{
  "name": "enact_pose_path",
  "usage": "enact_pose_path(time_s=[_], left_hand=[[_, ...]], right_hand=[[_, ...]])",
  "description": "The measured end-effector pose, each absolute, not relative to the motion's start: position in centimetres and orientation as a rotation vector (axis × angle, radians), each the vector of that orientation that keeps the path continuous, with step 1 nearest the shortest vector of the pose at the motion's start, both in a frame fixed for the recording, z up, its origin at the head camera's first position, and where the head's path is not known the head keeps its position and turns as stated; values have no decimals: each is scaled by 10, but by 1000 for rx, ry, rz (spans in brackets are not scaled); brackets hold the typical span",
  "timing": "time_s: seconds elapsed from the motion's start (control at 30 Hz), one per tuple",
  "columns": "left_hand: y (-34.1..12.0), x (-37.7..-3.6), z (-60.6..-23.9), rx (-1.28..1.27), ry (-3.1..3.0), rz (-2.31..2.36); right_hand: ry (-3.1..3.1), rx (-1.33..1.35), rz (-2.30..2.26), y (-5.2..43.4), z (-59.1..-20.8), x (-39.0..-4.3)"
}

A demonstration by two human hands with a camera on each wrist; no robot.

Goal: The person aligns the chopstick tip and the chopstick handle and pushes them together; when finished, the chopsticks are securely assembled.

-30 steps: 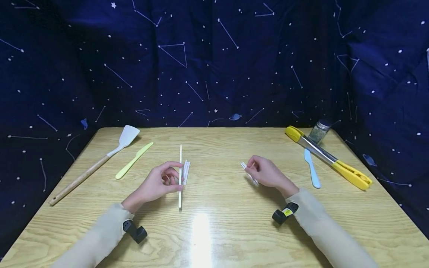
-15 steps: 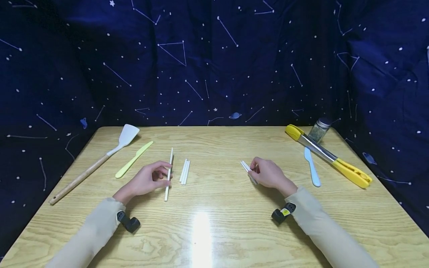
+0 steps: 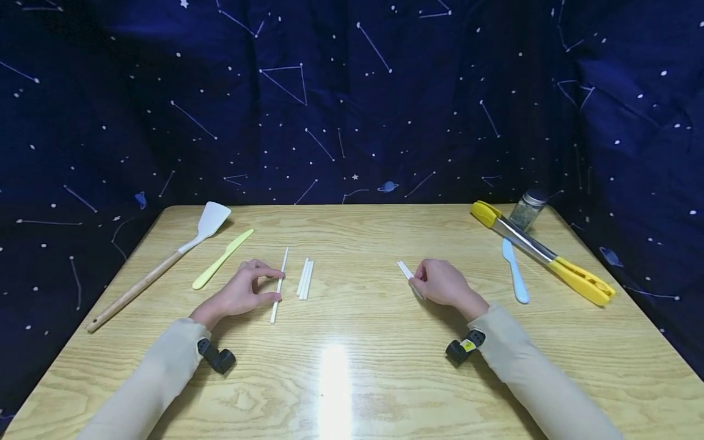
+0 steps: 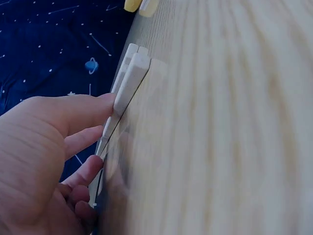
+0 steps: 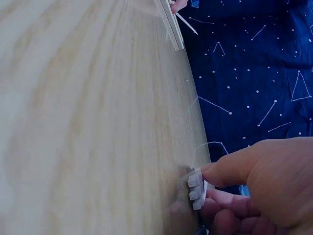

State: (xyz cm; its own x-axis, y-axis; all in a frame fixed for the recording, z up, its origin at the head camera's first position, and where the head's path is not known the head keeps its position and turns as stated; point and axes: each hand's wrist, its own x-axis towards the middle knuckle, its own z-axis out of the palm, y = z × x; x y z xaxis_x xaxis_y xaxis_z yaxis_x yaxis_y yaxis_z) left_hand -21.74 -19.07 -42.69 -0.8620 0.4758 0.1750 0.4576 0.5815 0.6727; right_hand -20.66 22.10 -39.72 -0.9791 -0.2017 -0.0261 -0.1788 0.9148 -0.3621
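On the wooden table [image 3: 352, 379] my left hand [image 3: 242, 292] pinches a long white stick [image 3: 279, 284] between thumb and fingers; the stick [image 4: 108, 128] lies flat on the wood. Just right of it a small bundle of short white sticks [image 3: 305, 278] lies loose, showing in the left wrist view as the short sticks [image 4: 131, 73]. My right hand [image 3: 442, 283] curls round another bundle of short white sticks [image 3: 404, 270], whose ends [image 5: 194, 188] poke out between the fingers.
A white spatula with a wooden handle [image 3: 159, 266] and a pale green knife [image 3: 222, 259] lie at the left. At the right lie yellow-handled tongs [image 3: 541, 252], a light blue knife [image 3: 514, 271] and a small spice jar [image 3: 525, 209]. Dark starry cloth surrounds the table.
My left hand has carried the long stick leftward, away from the short bundle, and lowered it flat onto the table. The right hand has stayed almost still with its bundle.
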Motion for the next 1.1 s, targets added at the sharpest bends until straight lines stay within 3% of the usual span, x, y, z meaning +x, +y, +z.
enact_pose_path(time_s=[0.6, 1.1], left_hand=[[-223, -227, -421, 841, 2858, 1055], [-225, -223, -417, 735, 2786, 1084]], right_hand=[[3043, -179, -686, 215, -399, -204], [3074, -206, -898, 211, -396, -196]])
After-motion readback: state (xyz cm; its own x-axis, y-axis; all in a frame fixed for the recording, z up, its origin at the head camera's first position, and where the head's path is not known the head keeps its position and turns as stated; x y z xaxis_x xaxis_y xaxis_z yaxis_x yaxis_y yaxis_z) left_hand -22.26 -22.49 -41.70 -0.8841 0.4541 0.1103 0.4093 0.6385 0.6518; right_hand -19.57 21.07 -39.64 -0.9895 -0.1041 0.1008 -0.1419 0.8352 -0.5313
